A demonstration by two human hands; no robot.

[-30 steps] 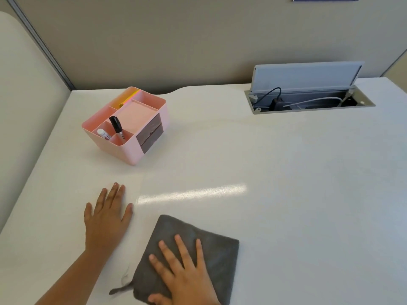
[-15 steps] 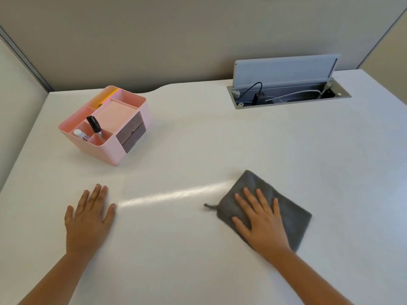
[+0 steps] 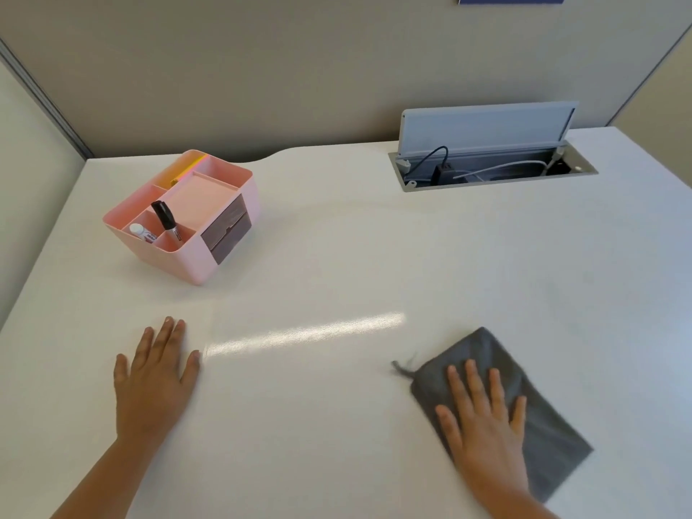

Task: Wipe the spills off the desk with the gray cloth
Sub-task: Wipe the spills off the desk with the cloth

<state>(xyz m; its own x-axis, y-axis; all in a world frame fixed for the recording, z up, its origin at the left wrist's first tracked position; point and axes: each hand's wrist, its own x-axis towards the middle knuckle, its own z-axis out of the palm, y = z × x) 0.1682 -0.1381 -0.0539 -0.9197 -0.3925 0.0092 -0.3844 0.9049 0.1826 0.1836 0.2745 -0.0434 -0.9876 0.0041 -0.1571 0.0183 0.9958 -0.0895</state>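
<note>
Brightness: bright, even indoor light over the white desk (image 3: 374,256).
Glare: a long pale streak of reflected light crosses the desk between the hands, nearer the left hand (image 3: 155,376).
Shadows: soft and faint, a light one under the pink organizer (image 3: 194,226).
Blur: right hand (image 3: 483,421) and gray cloth (image 3: 543,425) are smeared.
Distortion: wide-angle bending of the desk's edges and partition lines toward the corners.

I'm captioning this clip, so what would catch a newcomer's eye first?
The dark gray cloth at the white desk's near right, pressed flat under the right hand. Then the pink plastic organizer at far left, and the left hand lying flat in front of it.
</note>
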